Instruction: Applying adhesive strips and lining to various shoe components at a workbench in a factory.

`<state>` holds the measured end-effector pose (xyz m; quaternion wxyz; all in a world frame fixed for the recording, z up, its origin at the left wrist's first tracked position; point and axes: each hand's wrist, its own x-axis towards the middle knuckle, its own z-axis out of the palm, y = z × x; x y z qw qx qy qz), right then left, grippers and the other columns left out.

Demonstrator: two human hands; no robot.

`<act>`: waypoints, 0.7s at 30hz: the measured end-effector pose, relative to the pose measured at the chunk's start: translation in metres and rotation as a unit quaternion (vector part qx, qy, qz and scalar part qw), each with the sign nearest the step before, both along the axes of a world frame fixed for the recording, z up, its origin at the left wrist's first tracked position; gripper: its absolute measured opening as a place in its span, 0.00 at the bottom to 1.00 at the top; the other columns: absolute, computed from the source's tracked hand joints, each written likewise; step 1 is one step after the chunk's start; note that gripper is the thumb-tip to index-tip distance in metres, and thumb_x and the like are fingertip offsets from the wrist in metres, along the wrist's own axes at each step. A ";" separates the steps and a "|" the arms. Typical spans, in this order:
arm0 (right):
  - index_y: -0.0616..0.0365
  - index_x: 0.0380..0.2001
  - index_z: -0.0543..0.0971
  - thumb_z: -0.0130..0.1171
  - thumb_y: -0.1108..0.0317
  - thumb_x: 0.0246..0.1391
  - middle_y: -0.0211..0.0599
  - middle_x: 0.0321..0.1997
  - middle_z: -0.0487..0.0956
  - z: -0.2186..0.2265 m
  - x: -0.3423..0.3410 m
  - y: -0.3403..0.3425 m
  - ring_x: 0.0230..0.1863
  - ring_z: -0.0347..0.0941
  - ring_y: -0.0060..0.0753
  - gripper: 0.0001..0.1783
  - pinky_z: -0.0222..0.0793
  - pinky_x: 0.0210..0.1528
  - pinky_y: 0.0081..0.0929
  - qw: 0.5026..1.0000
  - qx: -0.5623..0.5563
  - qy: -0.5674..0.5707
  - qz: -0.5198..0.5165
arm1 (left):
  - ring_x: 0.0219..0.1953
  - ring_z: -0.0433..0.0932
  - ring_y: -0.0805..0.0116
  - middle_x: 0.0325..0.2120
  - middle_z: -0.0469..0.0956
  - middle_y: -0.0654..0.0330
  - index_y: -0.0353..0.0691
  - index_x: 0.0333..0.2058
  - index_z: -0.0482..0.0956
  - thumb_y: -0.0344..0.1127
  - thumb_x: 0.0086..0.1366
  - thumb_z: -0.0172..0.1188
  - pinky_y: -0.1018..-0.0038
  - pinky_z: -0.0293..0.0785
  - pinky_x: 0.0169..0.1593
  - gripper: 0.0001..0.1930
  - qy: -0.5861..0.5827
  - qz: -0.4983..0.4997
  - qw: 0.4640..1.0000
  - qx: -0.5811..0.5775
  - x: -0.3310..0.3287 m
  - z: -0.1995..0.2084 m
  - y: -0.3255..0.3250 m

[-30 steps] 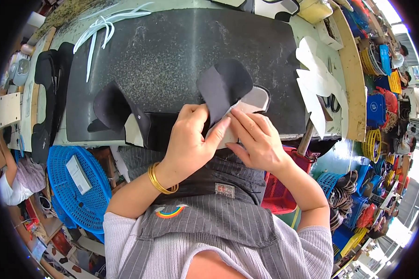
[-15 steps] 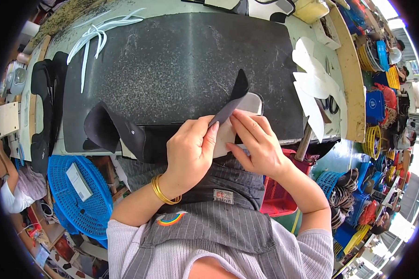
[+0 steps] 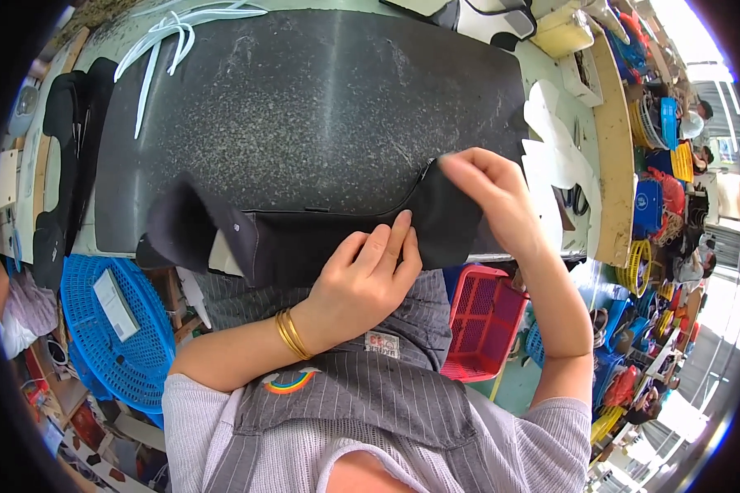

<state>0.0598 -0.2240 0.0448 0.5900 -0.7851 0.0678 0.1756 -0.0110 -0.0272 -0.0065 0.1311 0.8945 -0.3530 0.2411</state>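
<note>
A long black fabric piece (image 3: pixel 304 241) lies along the near edge of a worn black board (image 3: pixel 296 123). Its left end curls up into a loop, and a bit of pale lining shows beneath. My left hand (image 3: pixel 360 283) lies on the fabric right of its middle, fingers stretched and tips pressing on it. At the far right corner of the piece, my right hand (image 3: pixel 501 201) is closed, thumb and fingers pinching the edge. The right part of the fabric lies smooth between both hands.
White strips (image 3: pixel 158 53) lie at the board's far left. Black cut pieces (image 3: pixel 70 156) are stacked on the left, white pattern pieces (image 3: pixel 551 135) on the right. A blue basket (image 3: pixel 115 361) and a red basket (image 3: pixel 485 329) stand below the table edge. People are farther off at right.
The raised right flap of the fabric has been laid down, covering the pale lining. My right hand moved right and away to the corner; my left hand opened from a pinch to flat fingers.
</note>
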 end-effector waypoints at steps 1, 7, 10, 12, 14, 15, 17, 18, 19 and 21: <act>0.67 0.31 0.79 0.61 0.63 0.59 0.25 0.28 0.78 0.001 0.004 0.004 0.32 0.69 0.13 0.15 0.66 0.36 0.17 1.000 -0.005 -0.003 0.007 | 0.41 0.76 0.66 0.47 0.80 0.55 0.35 0.41 0.80 0.32 0.54 0.57 0.74 0.74 0.43 0.15 0.020 -0.009 1.000 -0.013 0.001 0.001 0.001; 0.67 0.34 0.79 0.62 0.75 0.54 0.29 0.30 0.81 0.002 0.013 -0.001 0.35 0.74 0.16 0.06 0.70 0.40 0.18 0.987 0.045 -0.014 0.154 | 0.45 0.73 0.64 0.52 0.76 0.53 0.31 0.46 0.78 0.33 0.55 0.56 0.73 0.72 0.47 0.20 0.082 0.003 0.996 -0.034 0.004 0.006 0.002; 0.66 0.34 0.79 0.64 0.70 0.51 0.33 0.30 0.81 0.015 0.021 0.009 0.34 0.75 0.19 0.10 0.71 0.39 0.22 0.972 -0.132 -0.049 0.189 | 0.45 0.73 0.64 0.52 0.76 0.52 0.31 0.47 0.78 0.33 0.55 0.55 0.72 0.71 0.47 0.20 0.076 0.005 0.996 -0.041 0.002 0.002 0.002; 0.65 0.33 0.79 0.65 0.69 0.51 0.33 0.29 0.80 0.017 0.028 0.017 0.34 0.74 0.19 0.10 0.71 0.39 0.22 0.936 -0.264 -0.066 0.223 | 0.45 0.73 0.64 0.52 0.76 0.52 0.30 0.46 0.78 0.33 0.55 0.55 0.72 0.71 0.47 0.20 0.069 0.010 0.997 -0.043 0.000 -0.001 0.003; 0.68 0.32 0.80 0.66 0.63 0.47 0.48 0.26 0.80 0.013 0.034 0.017 0.28 0.78 0.35 0.17 0.73 0.35 0.30 0.935 -0.268 -0.016 0.231 | 0.44 0.73 0.63 0.54 0.75 0.54 0.31 0.48 0.78 0.31 0.55 0.56 0.71 0.72 0.45 0.21 0.082 0.016 0.995 -0.052 -0.002 -0.002 0.001; 0.68 0.32 0.80 0.66 0.63 0.47 0.48 0.26 0.80 0.010 0.037 0.016 0.28 0.78 0.35 0.17 0.73 0.35 0.30 0.935 -0.268 -0.017 0.232 | 0.44 0.73 0.63 0.54 0.75 0.54 0.31 0.48 0.78 0.31 0.55 0.56 0.71 0.72 0.45 0.21 0.081 0.017 0.995 -0.052 0.000 -0.001 0.000; 0.70 0.30 0.80 0.65 0.63 0.48 0.48 0.24 0.80 0.006 0.037 0.015 0.26 0.77 0.34 0.16 0.72 0.33 0.29 0.930 -0.270 -0.058 0.241 | 0.44 0.73 0.63 0.54 0.75 0.51 0.30 0.47 0.78 0.32 0.54 0.56 0.72 0.72 0.45 0.21 0.082 0.011 0.996 -0.021 -0.001 0.002 -0.001; 0.70 0.30 0.80 0.65 0.63 0.48 0.48 0.24 0.80 0.006 0.038 0.015 0.26 0.77 0.34 0.16 0.72 0.33 0.29 0.930 -0.270 -0.057 0.242 | 0.44 0.73 0.63 0.54 0.75 0.51 0.30 0.47 0.78 0.32 0.54 0.56 0.72 0.72 0.45 0.21 0.084 0.012 0.996 -0.021 -0.001 0.004 -0.001; 0.69 0.31 0.80 0.65 0.64 0.48 0.47 0.24 0.79 0.005 0.039 0.015 0.26 0.76 0.32 0.15 0.72 0.33 0.29 0.934 -0.259 -0.046 0.241 | 0.44 0.73 0.63 0.53 0.75 0.51 0.29 0.47 0.78 0.32 0.54 0.56 0.72 0.72 0.45 0.21 0.087 0.008 0.996 -0.013 0.000 0.004 -0.001; 0.69 0.32 0.80 0.64 0.65 0.49 0.46 0.24 0.79 0.004 0.041 0.015 0.25 0.75 0.30 0.15 0.72 0.32 0.29 0.938 -0.247 -0.032 0.241 | 0.43 0.73 0.63 0.53 0.75 0.50 0.28 0.47 0.78 0.32 0.54 0.57 0.73 0.72 0.45 0.21 0.092 0.002 0.996 -0.006 0.001 0.006 -0.002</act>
